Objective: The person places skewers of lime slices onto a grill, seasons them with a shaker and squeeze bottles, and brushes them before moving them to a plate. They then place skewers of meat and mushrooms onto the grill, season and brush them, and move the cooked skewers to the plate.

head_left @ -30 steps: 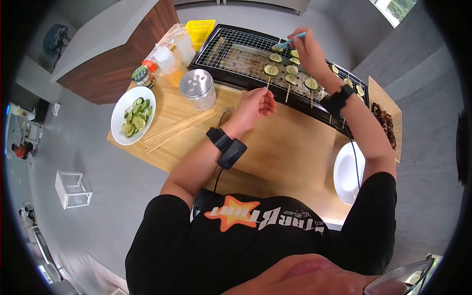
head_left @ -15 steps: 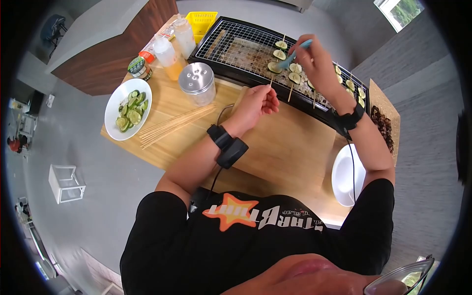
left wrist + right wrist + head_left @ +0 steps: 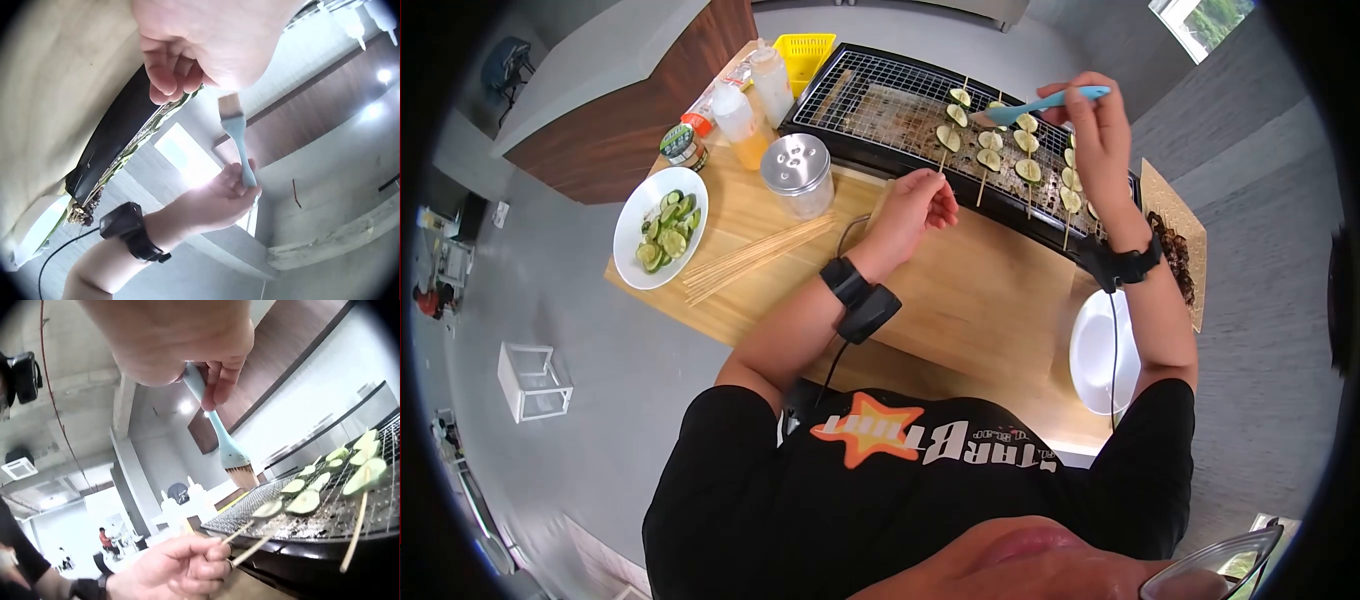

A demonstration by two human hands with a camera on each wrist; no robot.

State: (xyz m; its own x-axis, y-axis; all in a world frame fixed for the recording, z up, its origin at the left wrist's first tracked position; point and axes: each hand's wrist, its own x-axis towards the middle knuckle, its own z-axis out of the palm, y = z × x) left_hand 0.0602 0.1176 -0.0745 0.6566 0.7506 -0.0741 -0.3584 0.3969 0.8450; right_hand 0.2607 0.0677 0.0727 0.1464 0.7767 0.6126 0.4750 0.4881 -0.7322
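Note:
In the head view my left hand [image 3: 908,215] pinches the bare end of a wooden skewer [image 3: 237,533] at the grill's front edge. That skewer carries pale, green-rimmed slices [image 3: 948,138] lying on the grill [image 3: 880,105]. My right hand [image 3: 1103,135] grips the handle of a light blue basting brush [image 3: 1045,102], held over the grill's skewers. Its pale bristles [image 3: 242,477] point down toward the slices in the right wrist view. Several similar skewers lie side by side on the grate to the right.
A bowl of cut green slices [image 3: 625,235], loose bamboo skewers [image 3: 755,260], a shaker jar [image 3: 798,175] and squeeze bottles [image 3: 740,125] stand at left. At right are a white bowl [image 3: 1100,350] and a tan board [image 3: 1185,225] with dark skewered pieces. A yellow basket [image 3: 805,60] sits behind.
The brush went down onto the held skewer's near slice, then rose and moved right with my right hand. My left hand has stayed at the skewer's end.

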